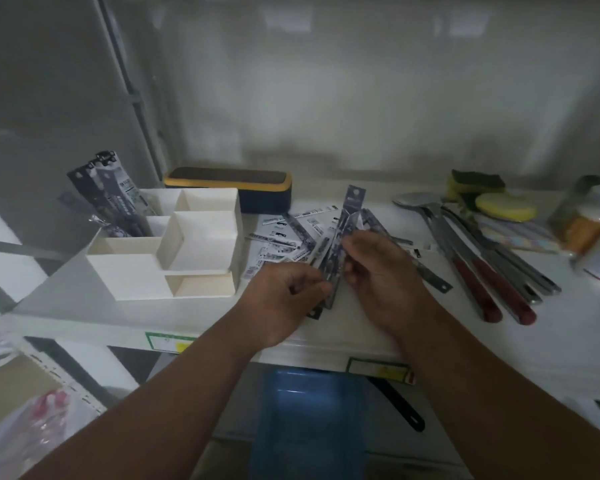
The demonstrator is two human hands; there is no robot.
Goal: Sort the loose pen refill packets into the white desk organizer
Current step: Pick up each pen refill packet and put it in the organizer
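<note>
Head view — two hands (pixel 284 299) (pixel 381 271), one packet bundle (pixel 340 244)

Dim and grey overall, with soft blur throughout. Faint pale glare patches high on the back wall (pixel 361 98); a broad soft shadow band along its foot. Wide-angle bending at the edges, straight lines left of that wall leaning. Darkest, murkiest below.

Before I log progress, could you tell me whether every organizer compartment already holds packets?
No, only the back-left compartment of the organizer holds packets; the others show bare white walls.
</note>
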